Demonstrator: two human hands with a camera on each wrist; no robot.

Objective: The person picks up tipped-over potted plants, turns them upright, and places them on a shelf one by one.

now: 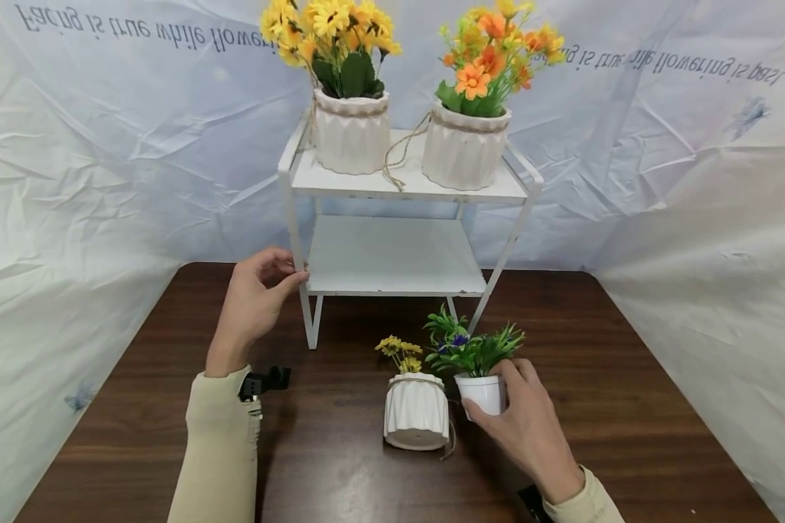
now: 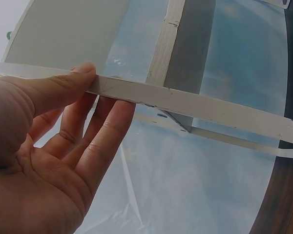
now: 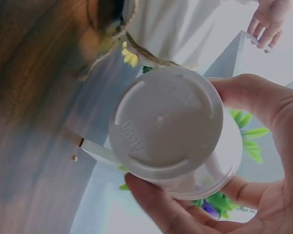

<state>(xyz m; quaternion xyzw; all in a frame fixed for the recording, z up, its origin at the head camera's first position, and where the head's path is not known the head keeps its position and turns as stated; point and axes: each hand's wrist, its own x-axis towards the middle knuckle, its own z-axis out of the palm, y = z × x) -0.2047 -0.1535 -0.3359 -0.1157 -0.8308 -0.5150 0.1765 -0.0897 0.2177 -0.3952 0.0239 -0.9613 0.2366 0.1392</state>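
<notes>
My left hand (image 1: 251, 301) pinches the left front leg (image 2: 200, 105) of a white two-tier shelf (image 1: 392, 293) between thumb and fingers, level with the lower tier. A small white plastic pot (image 1: 482, 393) with green leaves and purple flowers is gripped by my right hand (image 1: 526, 418), in front of the shelf. In the right wrist view the pot's round underside (image 3: 166, 122) faces the camera, thumb and fingers around its side. Just left of it, a white fluted pot (image 1: 416, 410) with yellow flowers is on the table, part of its base showing.
On the shelf's top tier stand a fluted pot with yellow flowers (image 1: 353, 134) and another with orange flowers (image 1: 466, 149), both tied with twine. White printed sheeting (image 1: 105, 181) surrounds the dark wooden table (image 1: 327, 465) at the back and sides.
</notes>
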